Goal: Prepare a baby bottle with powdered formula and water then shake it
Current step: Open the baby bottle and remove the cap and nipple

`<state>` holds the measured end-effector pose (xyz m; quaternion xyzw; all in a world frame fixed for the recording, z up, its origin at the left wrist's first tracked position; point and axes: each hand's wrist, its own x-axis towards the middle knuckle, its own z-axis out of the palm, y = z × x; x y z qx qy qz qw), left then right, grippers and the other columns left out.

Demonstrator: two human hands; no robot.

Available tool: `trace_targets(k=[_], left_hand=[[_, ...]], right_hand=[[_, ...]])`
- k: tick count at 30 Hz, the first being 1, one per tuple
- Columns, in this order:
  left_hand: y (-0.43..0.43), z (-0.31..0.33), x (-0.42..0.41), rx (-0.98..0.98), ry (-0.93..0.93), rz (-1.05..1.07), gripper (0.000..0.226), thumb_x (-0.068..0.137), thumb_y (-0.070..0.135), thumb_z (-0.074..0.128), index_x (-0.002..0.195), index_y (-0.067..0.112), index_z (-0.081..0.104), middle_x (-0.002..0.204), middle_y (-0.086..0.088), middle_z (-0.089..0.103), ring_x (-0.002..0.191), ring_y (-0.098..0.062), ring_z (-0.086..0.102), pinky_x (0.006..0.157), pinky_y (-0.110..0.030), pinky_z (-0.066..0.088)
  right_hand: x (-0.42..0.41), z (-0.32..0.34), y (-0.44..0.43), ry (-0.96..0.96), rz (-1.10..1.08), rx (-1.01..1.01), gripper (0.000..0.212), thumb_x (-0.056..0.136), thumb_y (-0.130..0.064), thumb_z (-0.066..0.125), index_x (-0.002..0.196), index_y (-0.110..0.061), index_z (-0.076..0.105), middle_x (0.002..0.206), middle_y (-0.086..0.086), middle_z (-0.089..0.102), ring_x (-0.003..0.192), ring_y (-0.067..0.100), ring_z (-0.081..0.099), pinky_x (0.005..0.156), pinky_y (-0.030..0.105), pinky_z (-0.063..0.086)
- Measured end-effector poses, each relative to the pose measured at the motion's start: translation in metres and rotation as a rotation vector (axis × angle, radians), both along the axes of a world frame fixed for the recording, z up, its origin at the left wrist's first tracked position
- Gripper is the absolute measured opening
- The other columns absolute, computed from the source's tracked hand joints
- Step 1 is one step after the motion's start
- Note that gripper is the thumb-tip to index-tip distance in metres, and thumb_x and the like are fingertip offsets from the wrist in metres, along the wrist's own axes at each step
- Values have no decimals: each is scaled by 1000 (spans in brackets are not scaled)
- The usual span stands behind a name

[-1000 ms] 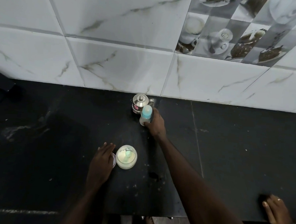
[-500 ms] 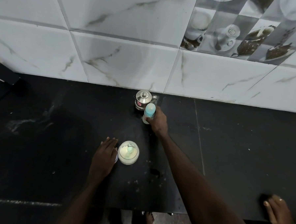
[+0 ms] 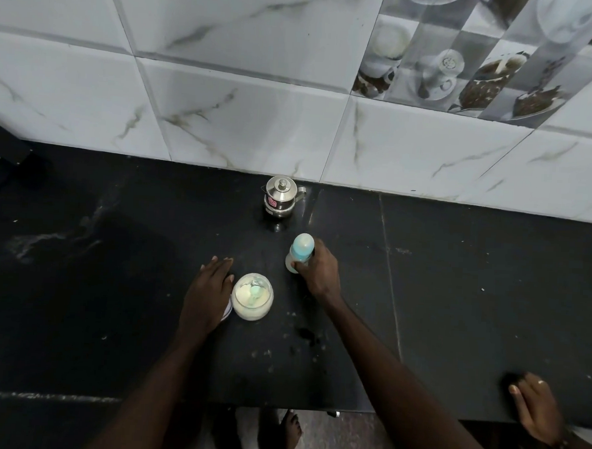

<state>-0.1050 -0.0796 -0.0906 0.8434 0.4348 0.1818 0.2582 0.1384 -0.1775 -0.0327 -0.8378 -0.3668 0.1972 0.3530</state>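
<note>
Now, the black tabletop (image 3: 113, 283) fills most of my view, and I have both hands working over its middle. The left hand (image 3: 208, 295) lies flat with straight fingers on what looks like a pale lid (image 3: 227, 312), just left of the formula jar (image 3: 252, 297). The right hand (image 3: 319, 272) is curled round the lower body of the baby bottle (image 3: 300, 252). Another person's hand (image 3: 535, 408) rests at the near right, well apart. A lidded steel pot (image 3: 280, 197) stands at the back by the wall.

The jar is open, with a green scoop (image 3: 255, 291) lying in the powder. The bottle stands upright with its blue cap on, beyond and right of the jar, between it and the pot. I judge the cap must come off next; the left hand is nearer the scoop.
</note>
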Motion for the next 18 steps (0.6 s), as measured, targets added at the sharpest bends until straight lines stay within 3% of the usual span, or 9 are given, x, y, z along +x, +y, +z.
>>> trace_targets(k=[6, 18], left_hand=[[4, 8, 6, 71, 12, -23, 44, 99, 24, 45, 132, 1, 63, 134, -17, 66, 134, -37, 55, 113, -52, 41], [13, 36, 26, 21, -157, -3, 37, 104, 18, 57, 140, 11, 59, 143, -11, 61, 143, -26, 46, 119, -44, 36]], right_hand=[[-17, -4, -32, 7, -14, -5, 44, 76, -26, 80, 115, -28, 59, 105, -17, 61, 93, 5, 58, 81, 23, 47], [-41, -3, -78, 8, -29, 24, 45, 77, -23, 80, 118, -25, 62, 105, -19, 59, 94, 1, 57, 83, 20, 48]])
